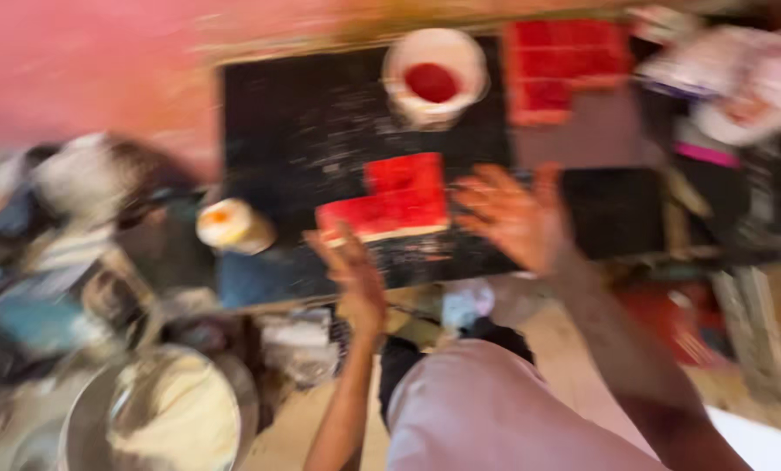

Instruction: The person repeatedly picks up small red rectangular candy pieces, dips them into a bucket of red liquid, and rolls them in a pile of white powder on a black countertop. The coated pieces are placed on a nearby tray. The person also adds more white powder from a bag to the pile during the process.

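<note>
Frame is heavily motion-blurred, so only coarse detail. Left hand (356,275) sits at the near-left corner of a red stepped slab with a pale underside (390,201); it looks to be touching that lower edge, but I cannot tell whether the fingers pinch it or just rest there. Right hand (517,218) is just beside the slab's right edge, palm open, fingers spread, holding nothing; contact with the slab is unclear. The slab lies flat mid-way on a dark work board (321,131), probably because the board gives a level surface within both hands' reach. A white bowl of red liquid (434,78) stands at the board's far edge, apart from the slab. A second red block, gridded and stepped, (561,65) lies far right on a grey patch. A small pale cup with orange contents (232,225) sits at the board's left edge. A metal basin with pale contents (159,414) is lower left, off the board.
</note>
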